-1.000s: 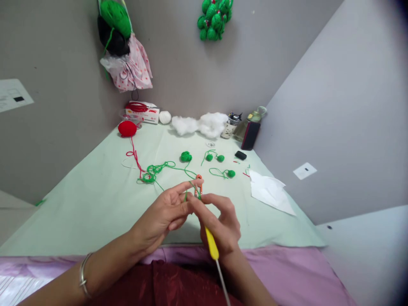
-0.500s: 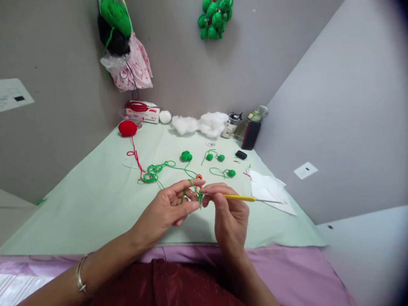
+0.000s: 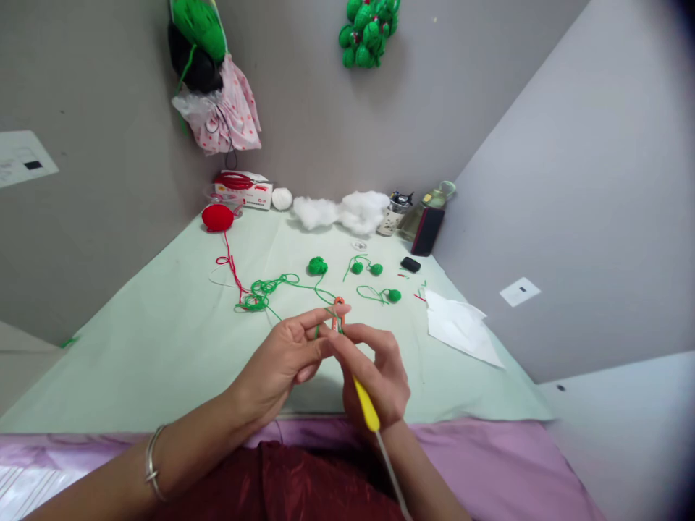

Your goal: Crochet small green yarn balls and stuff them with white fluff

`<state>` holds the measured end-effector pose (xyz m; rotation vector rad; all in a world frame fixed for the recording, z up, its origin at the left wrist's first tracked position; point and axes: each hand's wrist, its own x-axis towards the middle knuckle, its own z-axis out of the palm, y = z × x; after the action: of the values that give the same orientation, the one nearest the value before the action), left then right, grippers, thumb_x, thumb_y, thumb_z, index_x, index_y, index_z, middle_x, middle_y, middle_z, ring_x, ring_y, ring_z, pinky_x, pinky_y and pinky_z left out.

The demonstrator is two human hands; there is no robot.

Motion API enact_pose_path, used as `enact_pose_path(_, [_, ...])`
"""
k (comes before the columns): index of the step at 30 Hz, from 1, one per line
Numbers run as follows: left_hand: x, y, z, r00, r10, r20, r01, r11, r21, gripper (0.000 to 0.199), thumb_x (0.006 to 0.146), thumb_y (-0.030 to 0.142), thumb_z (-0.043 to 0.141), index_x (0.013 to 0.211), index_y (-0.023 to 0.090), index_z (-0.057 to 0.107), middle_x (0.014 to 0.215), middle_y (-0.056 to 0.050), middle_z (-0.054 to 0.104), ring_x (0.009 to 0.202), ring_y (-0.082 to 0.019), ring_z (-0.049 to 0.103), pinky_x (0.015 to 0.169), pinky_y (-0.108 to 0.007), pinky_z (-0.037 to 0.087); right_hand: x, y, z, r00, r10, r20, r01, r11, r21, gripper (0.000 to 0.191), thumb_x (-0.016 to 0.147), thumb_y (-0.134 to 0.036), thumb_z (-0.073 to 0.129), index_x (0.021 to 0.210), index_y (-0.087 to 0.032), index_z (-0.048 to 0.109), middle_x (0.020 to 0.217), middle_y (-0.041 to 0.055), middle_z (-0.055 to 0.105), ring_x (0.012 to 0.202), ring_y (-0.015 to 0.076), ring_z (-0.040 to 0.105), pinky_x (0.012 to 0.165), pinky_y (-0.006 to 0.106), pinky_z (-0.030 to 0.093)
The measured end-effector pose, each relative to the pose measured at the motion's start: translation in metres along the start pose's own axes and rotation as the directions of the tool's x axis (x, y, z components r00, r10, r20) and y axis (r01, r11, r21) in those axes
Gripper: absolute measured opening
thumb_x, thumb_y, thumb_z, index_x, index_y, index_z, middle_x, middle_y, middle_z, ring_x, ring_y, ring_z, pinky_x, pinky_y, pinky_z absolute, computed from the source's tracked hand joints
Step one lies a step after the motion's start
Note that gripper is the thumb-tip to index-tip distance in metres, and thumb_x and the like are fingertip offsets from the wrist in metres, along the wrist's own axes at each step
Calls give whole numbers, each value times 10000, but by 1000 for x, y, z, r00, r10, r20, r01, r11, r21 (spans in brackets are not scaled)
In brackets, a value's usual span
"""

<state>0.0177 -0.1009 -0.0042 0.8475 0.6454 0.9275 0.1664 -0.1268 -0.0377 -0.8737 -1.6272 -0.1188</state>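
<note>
Green yarn [image 3: 316, 331] runs round the fingers of my left hand [image 3: 287, 351], which pinches a small piece of yarn work mostly hidden by the fingertips. My right hand [image 3: 377, 373] grips a crochet hook with a yellow handle [image 3: 365, 405]; its metal shaft points down toward my lap, and its other end is hidden at the fingertips. Both hands' fingertips touch. Just beyond them lies an orange-handled tool [image 3: 339, 302], partly covered. The green strand leads back to a small green ball [image 3: 318, 266] and a loose green tangle [image 3: 263, 289].
On the pale green table [image 3: 179, 347] are a red yarn ball [image 3: 218, 217], white stuffing [image 3: 363, 211], small green balls [image 3: 394, 295], a black case [image 3: 411, 264], a phone [image 3: 428, 231] and white paper [image 3: 459, 327]. A pen cup [image 3: 392, 217] stands at the back.
My right hand has moved left against the left fingertips. The yellow hook has swung from lying sideways to slanting down toward my lap.
</note>
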Motion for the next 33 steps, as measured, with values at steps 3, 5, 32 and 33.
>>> enact_pose_path(3, [0, 3, -3, 997, -63, 47, 65, 997, -45, 443, 791, 334, 850, 1202, 192, 766, 682, 47, 553, 450, 8, 205, 452, -213, 106, 5, 0, -5, 991, 137, -5, -134, 976, 173, 303, 958, -98, 598, 1127, -292, 758, 939, 45, 721, 836, 189, 684, 722, 356, 578])
enact_pose_path(5, [0, 5, -7, 999, -48, 25, 49, 998, -40, 363, 800, 310, 843, 1142, 201, 793, 704, 37, 577, 446, 12, 208, 445, -212, 123, 13, 0, -9, 960, 278, -15, -260, 916, 306, 233, 985, -143, 565, 1025, -262, 761, 809, 23, 692, 751, 177, 654, 697, 354, 557])
enact_pose_path(32, [1, 1, -12, 989, 149, -21, -141, 965, 222, 234, 884, 328, 754, 1102, 259, 804, 676, 43, 643, 612, -78, 547, 722, -236, 460, 23, 6, -15, 871, 439, 220, -481, 669, 566, 251, 1049, -224, 484, 975, -228, 723, 904, 32, 734, 671, 131, 672, 629, 291, 571])
enact_pose_path(33, [1, 1, -12, 985, 168, -35, -156, 961, 228, 226, 868, 320, 773, 1083, 259, 808, 702, 38, 656, 651, -87, 565, 739, -236, 464, 23, 5, -17, 888, 414, 202, -455, 720, 523, 255, 1051, -202, 467, 989, -226, 714, 901, 30, 730, 668, 130, 678, 633, 292, 577])
